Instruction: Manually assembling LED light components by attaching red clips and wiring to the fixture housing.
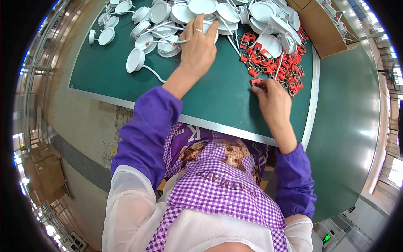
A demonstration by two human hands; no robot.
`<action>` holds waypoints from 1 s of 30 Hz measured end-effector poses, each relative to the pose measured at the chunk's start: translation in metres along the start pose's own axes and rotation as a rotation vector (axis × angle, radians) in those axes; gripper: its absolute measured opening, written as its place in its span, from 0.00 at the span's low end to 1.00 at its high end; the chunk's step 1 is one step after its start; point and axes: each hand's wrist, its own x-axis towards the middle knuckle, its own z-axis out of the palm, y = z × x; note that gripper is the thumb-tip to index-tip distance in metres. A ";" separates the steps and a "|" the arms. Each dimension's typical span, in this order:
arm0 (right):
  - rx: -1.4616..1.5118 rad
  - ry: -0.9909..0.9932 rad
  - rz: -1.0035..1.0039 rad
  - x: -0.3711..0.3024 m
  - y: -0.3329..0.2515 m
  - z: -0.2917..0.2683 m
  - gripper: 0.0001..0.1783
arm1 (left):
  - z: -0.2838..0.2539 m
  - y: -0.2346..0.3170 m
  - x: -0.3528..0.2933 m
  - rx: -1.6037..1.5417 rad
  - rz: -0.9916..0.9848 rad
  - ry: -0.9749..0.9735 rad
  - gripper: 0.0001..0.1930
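Note:
My left hand (pixel 197 49) reaches over a pile of round white disc-shaped pieces with white cables. Its fingers are stretched out and apart, touching a white disc (pixel 206 27) partly hidden beneath them. At the right, my right hand (pixel 275 100) pinches a small red plastic clip with metal parts (pixel 255 81) between thumb and fingertips, at the near left edge of a heap of similar red clips (pixel 289 69). One white disc (pixel 135 60) lies at the pile's near left side, its cable (pixel 155 74) trailing toward my left wrist.
The green table (pixel 201 94) has a pale metal edge (pixel 226 128) in front of me. Several white discs (pixel 270 45) overlap the red heap. A cardboard box (pixel 317 27) stands at the far right on another green surface (pixel 344 113). Stacked cartons (pixel 44 170) are at the left.

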 end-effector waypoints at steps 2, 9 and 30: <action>0.031 0.021 -0.024 -0.005 -0.009 0.004 0.11 | -0.019 0.013 -0.005 -0.138 0.002 0.089 0.32; 0.482 0.071 0.041 -0.017 -0.014 0.007 0.06 | -0.097 0.052 -0.024 -1.056 -0.189 0.288 0.27; 0.643 0.064 -0.009 -0.025 -0.055 -0.045 0.08 | -0.092 0.093 -0.082 -1.907 -0.976 -0.253 0.18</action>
